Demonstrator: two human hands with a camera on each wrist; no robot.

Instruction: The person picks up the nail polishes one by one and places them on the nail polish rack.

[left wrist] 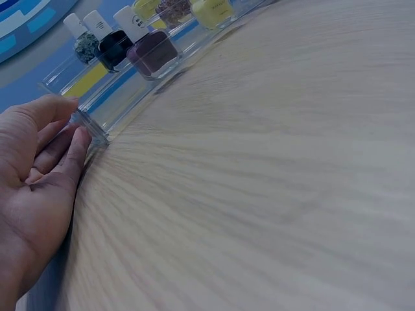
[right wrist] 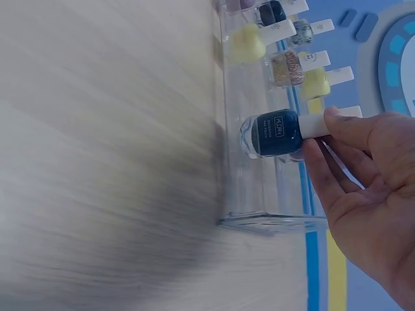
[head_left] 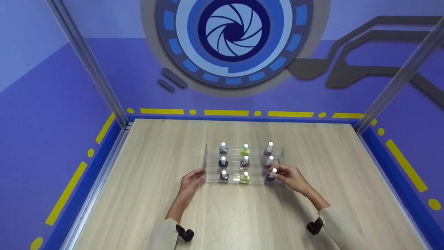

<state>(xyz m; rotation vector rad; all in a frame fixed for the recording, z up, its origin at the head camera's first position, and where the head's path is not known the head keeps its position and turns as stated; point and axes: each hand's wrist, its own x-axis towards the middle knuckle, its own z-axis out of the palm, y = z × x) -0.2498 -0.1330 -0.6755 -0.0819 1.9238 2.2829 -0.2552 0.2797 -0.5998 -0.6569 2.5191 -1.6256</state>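
A clear acrylic tiered rack (head_left: 205, 163) stands mid-table with several white-capped nail polish bottles in three rows. My right hand (head_left: 279, 172) pinches the white cap of a dark blue bottle (head_left: 270, 177) at the rack's front right. In the right wrist view the thumb and fingers of that hand (right wrist: 321, 129) grip the cap, and the blue bottle (right wrist: 275, 133) sits in the front channel of the rack (right wrist: 259, 217). My left hand (head_left: 198, 175) touches the rack's front left corner. In the left wrist view its fingertips (left wrist: 79, 139) rest against that corner of the rack (left wrist: 97, 126), near a plum bottle (left wrist: 152, 52).
The rack sits on a light wooden table (head_left: 242, 218) edged in blue with yellow marks. Metal frame posts rise at the back left (head_left: 90, 66) and back right (head_left: 399, 80) corners. A yellow bottle (head_left: 244, 177) and a purple one (head_left: 223, 176) share the front row.
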